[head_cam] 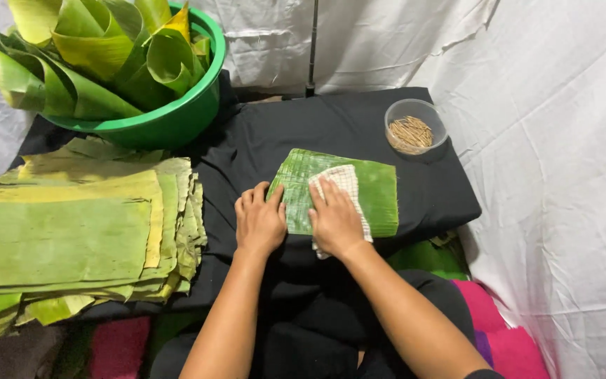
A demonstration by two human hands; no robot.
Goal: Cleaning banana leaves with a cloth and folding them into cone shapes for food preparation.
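Containers: green basin (pixel 177 116) far left, filled with rolled banana leaves (pixel 99 49); clear round cup (pixel 415 126) far right, holding thin brown sticks (pixel 409 133). Work item: cut banana leaf piece (pixel 373 189) flat at centre of black-draped surface (pixel 345 126). Left hand (pixel 259 223) flat on near-left corner of piece, fingers extended, grasping nothing. Right hand (pixel 334 221) pressing checked cloth (pixel 345 184) against piece, fingers extended. Stack of flat leaves (pixel 71 231) overhanging left edge, cropped by frame. Open room between piece and cup. Forearms cover near edge; basin partly cut off.
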